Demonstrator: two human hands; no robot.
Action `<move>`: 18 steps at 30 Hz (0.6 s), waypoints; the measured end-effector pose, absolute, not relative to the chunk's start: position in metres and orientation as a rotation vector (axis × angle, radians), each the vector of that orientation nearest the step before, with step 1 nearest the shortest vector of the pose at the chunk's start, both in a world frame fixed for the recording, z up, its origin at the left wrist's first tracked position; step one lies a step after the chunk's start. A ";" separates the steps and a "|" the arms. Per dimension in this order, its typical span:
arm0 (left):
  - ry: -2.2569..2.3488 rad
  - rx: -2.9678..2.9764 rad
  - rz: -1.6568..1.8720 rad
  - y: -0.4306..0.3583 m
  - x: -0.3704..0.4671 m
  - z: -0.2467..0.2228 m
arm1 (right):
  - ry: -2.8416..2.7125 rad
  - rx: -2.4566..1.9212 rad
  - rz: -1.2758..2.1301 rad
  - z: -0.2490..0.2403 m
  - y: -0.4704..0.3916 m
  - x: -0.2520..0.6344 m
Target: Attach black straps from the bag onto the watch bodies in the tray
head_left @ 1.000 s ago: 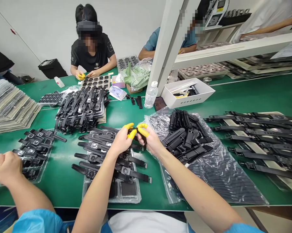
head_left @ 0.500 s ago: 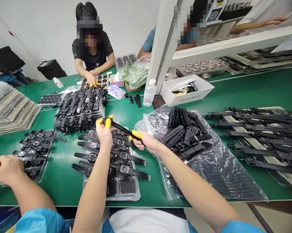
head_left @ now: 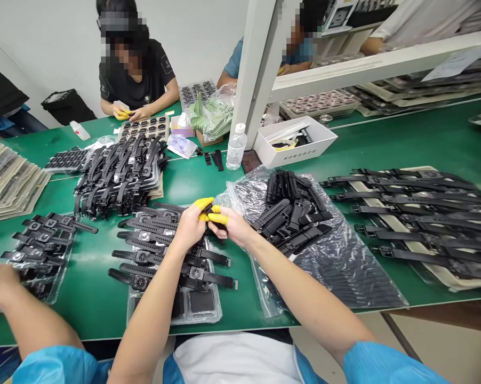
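My left hand (head_left: 192,226), with yellow finger cots, is closed around a small black smartwatch (head_left: 208,209) that is mostly hidden by the fingers. Pressed close against it, my right hand (head_left: 230,226) also wears yellow cots and pinches the black watch strap (head_left: 221,226); most of the strap is covered. Below and left of both hands, a clear plastic tray (head_left: 214,314) carries rows of black watches with straps attached. Just to the right lies a clear plastic bag (head_left: 344,277) with loose black straps (head_left: 292,213) heaped on it.
Strapped watches (head_left: 118,170) are piled beyond my left hand, and more lie on trays at both sides. A water bottle (head_left: 236,146) and a white box (head_left: 294,144) stand ahead. A co-worker's arm (head_left: 36,314) rests at left; another person (head_left: 136,80) sits opposite.
My hands have come together; the strap stretched between them before is now mostly hidden in the fingers. My left hand moved right. The view shifted, and the person opposite drew their hands back.
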State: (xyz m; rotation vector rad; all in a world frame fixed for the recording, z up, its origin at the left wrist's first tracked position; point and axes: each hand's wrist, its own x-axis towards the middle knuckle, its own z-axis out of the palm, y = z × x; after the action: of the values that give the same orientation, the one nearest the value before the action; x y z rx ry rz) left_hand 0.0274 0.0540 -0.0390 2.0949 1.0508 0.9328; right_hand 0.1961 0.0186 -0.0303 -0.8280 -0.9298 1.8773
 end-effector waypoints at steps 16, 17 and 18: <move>0.971 2.202 0.864 0.052 0.023 -0.031 | -0.704 -0.739 1.870 -0.032 0.023 0.198; 0.954 2.194 0.850 0.051 0.022 -0.029 | -0.704 -0.746 1.865 -0.032 0.023 0.198; 0.946 2.195 0.838 0.051 0.022 -0.027 | -0.707 -0.754 1.863 -0.032 0.023 0.198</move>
State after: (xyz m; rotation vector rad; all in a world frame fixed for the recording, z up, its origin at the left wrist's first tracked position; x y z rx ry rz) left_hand 0.0218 0.0507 -0.0272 2.1946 0.9464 0.8382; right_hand 0.1979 0.0230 -0.0324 -0.7538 -0.7068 1.8631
